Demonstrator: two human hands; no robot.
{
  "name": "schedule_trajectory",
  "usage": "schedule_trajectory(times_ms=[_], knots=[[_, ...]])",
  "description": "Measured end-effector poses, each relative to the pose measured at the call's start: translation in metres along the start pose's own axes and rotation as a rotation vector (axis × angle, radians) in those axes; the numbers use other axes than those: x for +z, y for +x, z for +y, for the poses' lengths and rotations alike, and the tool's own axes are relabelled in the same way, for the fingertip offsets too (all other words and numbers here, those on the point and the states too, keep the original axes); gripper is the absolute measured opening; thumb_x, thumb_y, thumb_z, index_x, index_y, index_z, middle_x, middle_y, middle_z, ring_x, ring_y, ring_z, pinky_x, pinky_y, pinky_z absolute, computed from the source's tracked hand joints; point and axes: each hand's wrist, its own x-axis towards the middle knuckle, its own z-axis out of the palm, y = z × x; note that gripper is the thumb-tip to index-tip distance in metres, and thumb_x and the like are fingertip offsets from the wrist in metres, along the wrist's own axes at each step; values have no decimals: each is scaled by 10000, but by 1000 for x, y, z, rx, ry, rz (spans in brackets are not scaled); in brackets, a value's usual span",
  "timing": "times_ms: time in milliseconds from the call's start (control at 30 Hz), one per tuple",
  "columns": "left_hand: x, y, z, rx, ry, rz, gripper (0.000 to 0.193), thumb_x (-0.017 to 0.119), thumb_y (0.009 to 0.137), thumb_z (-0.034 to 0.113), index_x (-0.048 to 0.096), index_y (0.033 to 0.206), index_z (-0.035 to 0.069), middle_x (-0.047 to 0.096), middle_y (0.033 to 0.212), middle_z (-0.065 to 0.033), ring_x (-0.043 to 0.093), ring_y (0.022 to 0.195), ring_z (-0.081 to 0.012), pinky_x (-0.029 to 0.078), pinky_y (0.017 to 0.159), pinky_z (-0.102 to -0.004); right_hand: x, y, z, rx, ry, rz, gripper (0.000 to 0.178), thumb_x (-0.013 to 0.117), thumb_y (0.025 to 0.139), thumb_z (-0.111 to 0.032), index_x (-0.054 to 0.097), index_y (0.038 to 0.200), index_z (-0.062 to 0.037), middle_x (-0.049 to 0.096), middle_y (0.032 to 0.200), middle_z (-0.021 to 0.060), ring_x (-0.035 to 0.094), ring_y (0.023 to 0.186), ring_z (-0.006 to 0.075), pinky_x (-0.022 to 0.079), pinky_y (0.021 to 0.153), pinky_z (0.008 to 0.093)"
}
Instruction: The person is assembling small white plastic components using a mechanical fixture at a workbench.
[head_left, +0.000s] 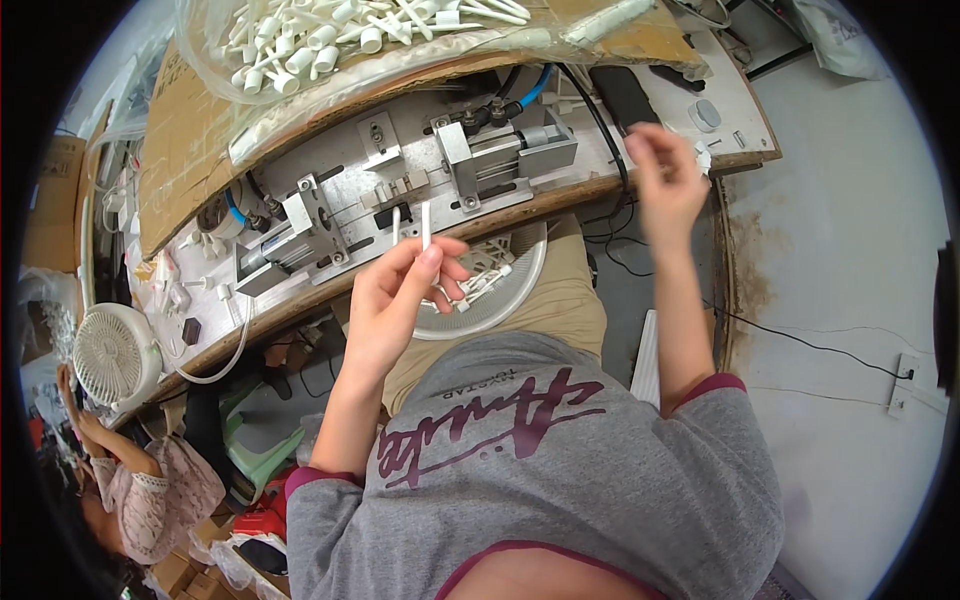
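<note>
Left hand (400, 290) pinches thin white sticks (424, 226); right hand (665, 180) hovers, loosely curled, holding nothing clear.
Sticks look light, stiff; grip mid-shaft.

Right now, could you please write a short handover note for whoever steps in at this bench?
Left hand: holds thin white sticks upright, above the lap.
Right hand: raised at the bench's right edge; whether it holds anything I cannot tell.
Metal fixture: its middle slot looks unloaded.
White bowl on the lap holds more white parts.
Clear bag of white parts lies on top.
Left: loading the sticks, it seems.
</note>
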Motion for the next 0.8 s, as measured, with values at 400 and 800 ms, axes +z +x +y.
schedule_trajectory(times_ms=[400, 800], knots=[[1, -16, 2, -1, 24, 113, 316, 410, 1057, 276, 581, 1093, 12, 419, 732, 48, 318, 573, -33, 261, 531, -202, -57, 93, 179, 102, -848, -105, 165, 706, 828, -249, 693, 883, -95, 673, 920, 85, 642, 923, 304, 481, 814, 461], [5, 11, 7, 243, 392, 351, 448, 601, 969, 273, 666, 633, -14, 474, 498, -13, 405, 492, -60, 305, 470, -267, 50, -39, -96, 474, 940, -891, 144, 684, 868, 22, 653, 1005, 56, 712, 886, 144, 718, 808, 195, 588, 709, 261]])
